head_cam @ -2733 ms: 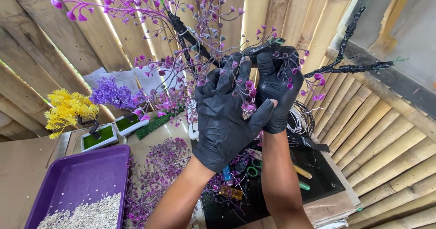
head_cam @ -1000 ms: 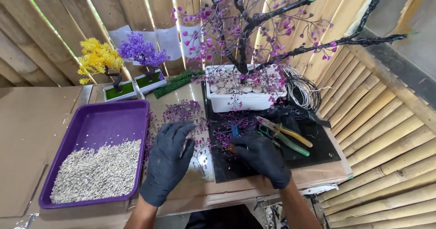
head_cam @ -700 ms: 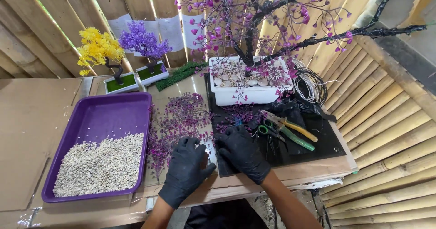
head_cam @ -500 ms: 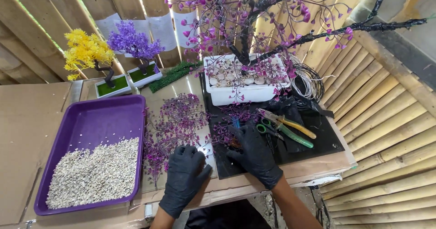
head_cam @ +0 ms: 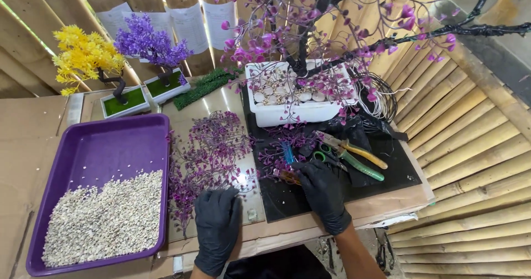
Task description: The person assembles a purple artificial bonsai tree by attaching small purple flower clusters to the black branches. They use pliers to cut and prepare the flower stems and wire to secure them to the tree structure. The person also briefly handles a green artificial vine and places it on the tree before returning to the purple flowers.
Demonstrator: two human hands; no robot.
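That big pink-flowered tree [head_cam: 310, 30] is looming at the far side, so lifting carelessly could snag its low twigs. Your left hand [head_cam: 217, 223] is lying flat and empty near the loose purple sprigs [head_cam: 207, 154]. Your right hand [head_cam: 322, 190] is curling onto an orange-handled tool [head_cam: 287, 176] (grip unclear), which is lying left-to-right on the black mat [head_cam: 332, 187].

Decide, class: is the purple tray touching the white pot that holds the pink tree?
Apart. The head view shows the purple tray left, and the white pot far right, with loose pink sprigs between.
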